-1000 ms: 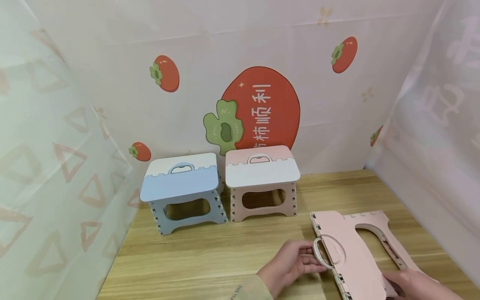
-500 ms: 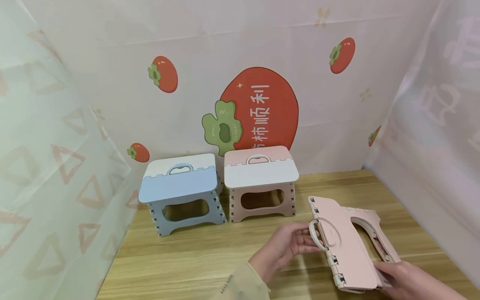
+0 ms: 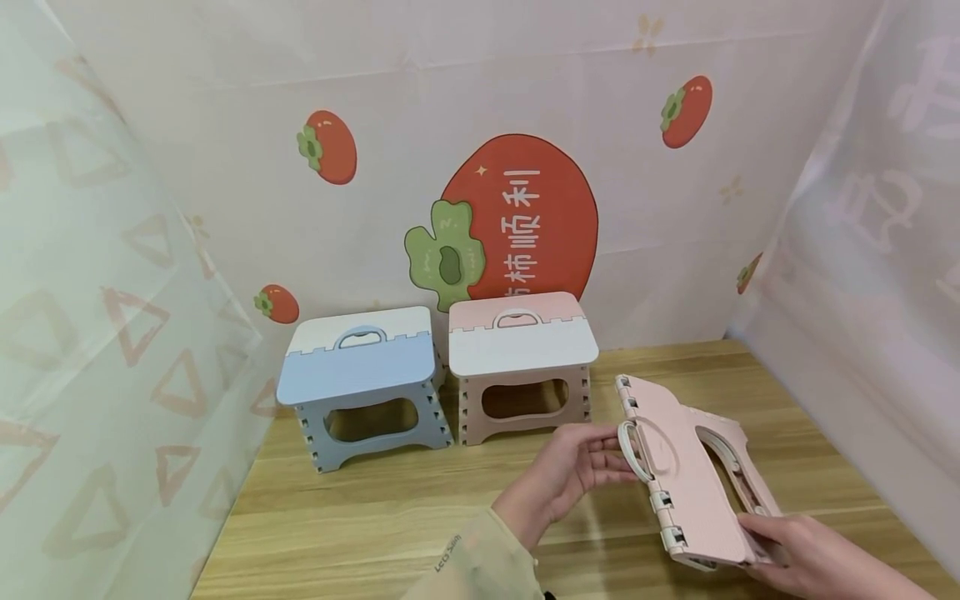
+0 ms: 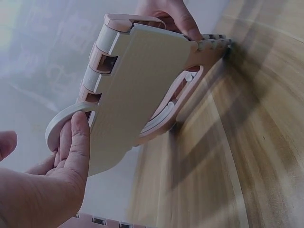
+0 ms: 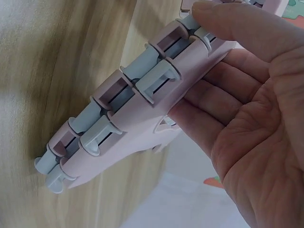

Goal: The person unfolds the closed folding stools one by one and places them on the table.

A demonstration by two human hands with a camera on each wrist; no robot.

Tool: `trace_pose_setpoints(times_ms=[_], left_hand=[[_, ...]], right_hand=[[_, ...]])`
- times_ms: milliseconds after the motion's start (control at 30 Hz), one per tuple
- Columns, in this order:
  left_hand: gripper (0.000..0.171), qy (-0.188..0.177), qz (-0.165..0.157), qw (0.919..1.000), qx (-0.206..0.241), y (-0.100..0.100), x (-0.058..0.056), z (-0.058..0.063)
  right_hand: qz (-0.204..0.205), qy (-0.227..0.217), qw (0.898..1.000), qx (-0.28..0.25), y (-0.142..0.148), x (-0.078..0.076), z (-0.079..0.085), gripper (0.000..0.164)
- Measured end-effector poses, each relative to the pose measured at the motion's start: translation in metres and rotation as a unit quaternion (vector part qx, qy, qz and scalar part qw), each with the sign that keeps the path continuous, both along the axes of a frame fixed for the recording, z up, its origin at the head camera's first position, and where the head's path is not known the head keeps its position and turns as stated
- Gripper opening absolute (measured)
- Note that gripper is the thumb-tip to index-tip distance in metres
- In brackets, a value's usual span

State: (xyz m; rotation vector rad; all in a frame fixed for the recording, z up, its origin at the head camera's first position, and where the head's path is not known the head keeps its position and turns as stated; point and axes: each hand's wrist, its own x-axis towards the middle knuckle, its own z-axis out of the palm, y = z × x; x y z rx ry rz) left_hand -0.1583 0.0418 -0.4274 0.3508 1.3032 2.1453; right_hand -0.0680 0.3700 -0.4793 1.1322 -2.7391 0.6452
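Note:
A pink folding stool (image 3: 693, 479), folded nearly flat, is held tilted over the right side of the table. My left hand (image 3: 566, 475) has its fingers through the carrying handle (image 3: 632, 454) on the stool's left edge. My right hand (image 3: 810, 552) grips the near right end, thumb on one face and fingers on the other. In the left wrist view the cream-coloured face (image 4: 137, 85) of the stool shows, and a shadow lies on the wood below. The right wrist view shows the hinged edge (image 5: 114, 102) beside my right hand.
Toward the back of the wooden table (image 3: 360, 525) two unfolded stools stand upright: a blue and white stool (image 3: 360, 367) and a pink and white stool (image 3: 522, 346). Behind them is a back sheet (image 3: 420, 108) printed with persimmons. More sheets enclose both sides.
Both hands have raised the pink folding stool and moved it slightly away and left, tilting it more. The two standing stools have stayed put.

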Motion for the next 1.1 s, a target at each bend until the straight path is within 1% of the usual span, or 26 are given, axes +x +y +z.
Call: trace_pose_setpoints(times_ms=[67, 200, 300, 433, 533, 567, 667, 833, 1100], left_hand=[[0.047, 0.002, -0.001, 1.0000, -0.001, 0.000, 0.000, 0.002], [0.049, 0.000, -0.001, 1.0000, 0.002, 0.000, -0.001, 0.006], [0.049, -0.003, 0.002, 1.0000, 0.004, 0.000, -0.002, 0.009], [0.049, -0.001, 0.003, 1.0000, 0.004, 0.001, -0.003, 0.011], [0.049, 0.001, 0.000, 1.0000, 0.005, 0.002, -0.004, 0.012], [0.049, 0.002, -0.001, 1.0000, 0.006, 0.002, -0.004, 0.013], [0.048, 0.002, -0.005, 0.9999, 0.011, 0.003, -0.005, 0.016], [0.046, -0.001, -0.009, 0.9998, 0.018, 0.003, -0.006, 0.020], [0.047, 0.002, -0.015, 0.9994, 0.030, 0.004, -0.008, 0.024]], right_hand=[[-0.009, 0.006, 1.000, 0.003, 0.000, 0.000, -0.001, 0.049], [-0.024, -0.016, 1.000, 0.010, 0.000, 0.001, 0.001, 0.049], [-0.025, -0.021, 0.999, 0.007, -0.002, 0.001, 0.003, 0.048], [-0.019, -0.039, 0.999, -0.002, -0.004, 0.001, 0.005, 0.044], [-0.014, -0.064, 0.998, -0.007, -0.003, 0.001, 0.009, 0.042], [-0.012, -0.066, 0.998, -0.010, -0.004, 0.001, 0.009, 0.042], [-0.003, -0.061, 0.998, -0.022, -0.004, 0.001, 0.011, 0.040], [0.013, -0.019, 0.999, -0.042, -0.006, 0.001, 0.010, 0.045], [0.005, 0.001, 0.999, -0.040, -0.007, 0.000, 0.011, 0.049]])
